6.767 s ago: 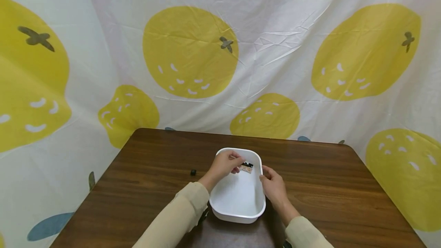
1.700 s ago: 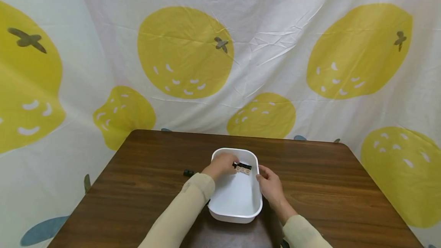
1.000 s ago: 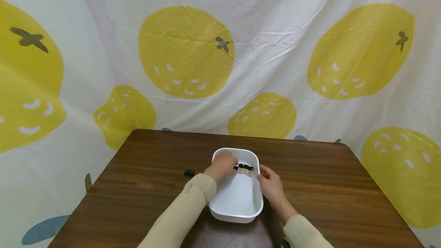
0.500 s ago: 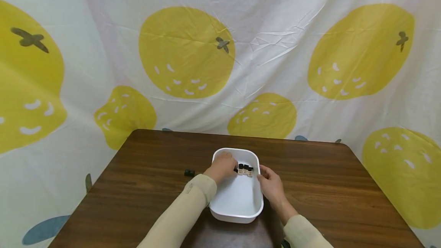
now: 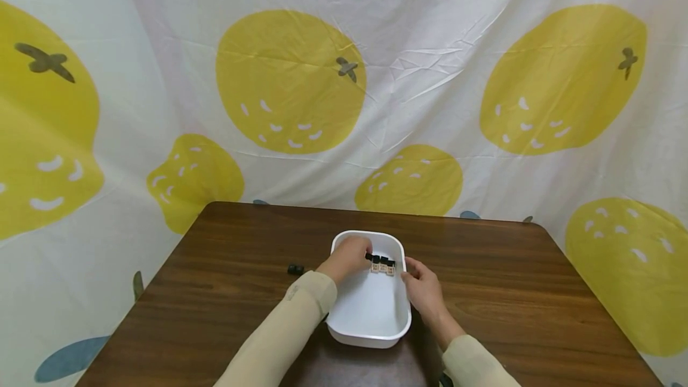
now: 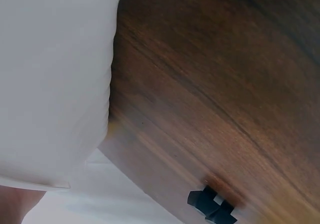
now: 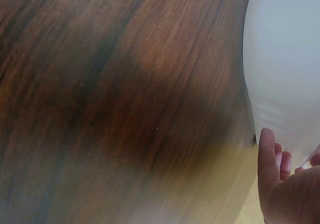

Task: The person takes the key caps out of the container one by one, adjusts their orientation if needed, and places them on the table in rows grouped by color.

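Note:
My left hand reaches into the far left of a white tray, its fingers bent down. At its fingertips it pinches a small black piece, mostly hidden by the hand. Right beside that, a short row of small blocks, black at the back and beige at the front, lies on the tray's floor. My right hand grips the tray's right wall, thumb at the rim and fingers outside. In the right wrist view, those fingers lie against the tray's outer side.
Two small black notched pieces lie together on the wooden table, left of the tray. A white cloth with yellow lemons hangs behind the table's far edge.
Since the earliest frame, a second black piece has appeared beside the first on the table. My left hand has gone lower into the tray. In the last second its fingertips rise slightly.

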The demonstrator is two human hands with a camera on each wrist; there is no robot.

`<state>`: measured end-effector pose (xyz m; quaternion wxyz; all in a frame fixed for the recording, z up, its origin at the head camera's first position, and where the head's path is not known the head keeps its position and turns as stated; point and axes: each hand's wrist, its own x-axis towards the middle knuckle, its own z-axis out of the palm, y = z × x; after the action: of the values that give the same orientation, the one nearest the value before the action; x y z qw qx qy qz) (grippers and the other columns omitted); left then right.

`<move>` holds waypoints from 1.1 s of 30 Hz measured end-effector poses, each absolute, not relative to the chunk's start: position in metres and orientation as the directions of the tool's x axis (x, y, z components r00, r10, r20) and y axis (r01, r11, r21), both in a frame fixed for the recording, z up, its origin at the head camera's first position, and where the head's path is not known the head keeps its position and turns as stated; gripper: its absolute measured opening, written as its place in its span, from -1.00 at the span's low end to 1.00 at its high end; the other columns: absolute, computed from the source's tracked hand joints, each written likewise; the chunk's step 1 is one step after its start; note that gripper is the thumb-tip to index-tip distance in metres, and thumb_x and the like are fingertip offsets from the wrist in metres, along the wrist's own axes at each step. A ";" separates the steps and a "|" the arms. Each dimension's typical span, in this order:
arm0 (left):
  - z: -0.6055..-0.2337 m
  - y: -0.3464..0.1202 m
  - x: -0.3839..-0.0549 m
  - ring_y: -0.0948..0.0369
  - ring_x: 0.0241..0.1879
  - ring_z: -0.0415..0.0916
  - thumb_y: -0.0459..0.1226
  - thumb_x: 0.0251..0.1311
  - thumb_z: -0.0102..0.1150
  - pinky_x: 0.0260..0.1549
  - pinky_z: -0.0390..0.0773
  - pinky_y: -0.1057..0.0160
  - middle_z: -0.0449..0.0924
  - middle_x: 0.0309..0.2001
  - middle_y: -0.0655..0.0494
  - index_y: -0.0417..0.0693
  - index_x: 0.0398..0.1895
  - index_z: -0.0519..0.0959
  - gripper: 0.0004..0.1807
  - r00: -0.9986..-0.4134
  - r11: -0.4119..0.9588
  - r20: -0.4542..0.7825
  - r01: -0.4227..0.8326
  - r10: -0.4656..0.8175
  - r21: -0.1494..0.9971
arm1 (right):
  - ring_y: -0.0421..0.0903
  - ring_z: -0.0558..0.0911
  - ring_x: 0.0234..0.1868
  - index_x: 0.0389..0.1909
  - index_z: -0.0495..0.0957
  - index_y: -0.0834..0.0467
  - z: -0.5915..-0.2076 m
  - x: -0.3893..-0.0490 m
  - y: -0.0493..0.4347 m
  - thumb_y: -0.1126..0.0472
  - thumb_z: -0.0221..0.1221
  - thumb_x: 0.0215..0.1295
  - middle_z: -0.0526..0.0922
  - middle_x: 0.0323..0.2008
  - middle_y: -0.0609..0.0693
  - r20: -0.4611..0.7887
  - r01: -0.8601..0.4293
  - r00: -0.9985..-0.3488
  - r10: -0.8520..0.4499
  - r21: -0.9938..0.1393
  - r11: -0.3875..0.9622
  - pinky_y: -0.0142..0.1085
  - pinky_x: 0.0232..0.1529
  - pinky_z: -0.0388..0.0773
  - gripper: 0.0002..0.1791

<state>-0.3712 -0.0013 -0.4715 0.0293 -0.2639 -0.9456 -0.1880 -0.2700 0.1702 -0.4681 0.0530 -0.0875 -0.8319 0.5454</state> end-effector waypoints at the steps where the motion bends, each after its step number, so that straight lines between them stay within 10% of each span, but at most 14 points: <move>1: -0.471 -0.001 -0.371 0.22 -0.41 0.44 -0.41 -0.05 0.38 -0.30 0.50 0.28 0.59 -0.45 0.13 -0.15 -0.40 0.64 -0.88 -0.858 0.781 0.164 0.511 0.486 0.360 | 0.08 0.58 -0.24 0.26 0.46 0.33 -0.468 -0.270 0.170 0.33 0.06 0.40 0.58 -0.27 0.20 -0.009 0.090 -0.979 0.206 -0.916 0.390 -0.29 -0.32 0.50 -0.57; 15: -0.462 -0.005 -0.369 0.30 -0.47 0.45 -0.29 0.03 0.35 -0.33 0.46 0.27 0.52 -0.53 0.28 0.04 -0.28 0.60 -0.82 -0.893 0.790 0.178 0.449 0.413 0.417 | 0.09 0.59 -0.21 0.26 0.46 0.33 -0.470 -0.271 0.170 0.33 0.06 0.39 0.59 -0.24 0.21 -0.006 0.089 -0.978 0.207 -0.916 0.391 -0.29 -0.32 0.50 -0.56; 33: -0.452 -0.010 -0.362 0.29 -0.60 0.52 -0.28 0.33 0.21 -0.51 0.49 0.33 0.67 -0.42 0.00 -0.10 -0.26 0.62 -0.92 -0.925 0.580 0.174 0.350 0.337 0.736 | 0.09 0.58 -0.20 0.28 0.44 0.33 -0.468 -0.270 0.170 0.32 0.03 0.40 0.58 -0.18 0.24 -0.028 0.107 -0.980 0.199 -0.911 0.397 -0.20 -0.25 0.55 -0.55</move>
<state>-0.3625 -0.0099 -0.4520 0.0073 -0.1932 -0.8888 -0.4156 -0.2699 0.1704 -0.4685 0.0424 -0.0917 -0.8348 0.5412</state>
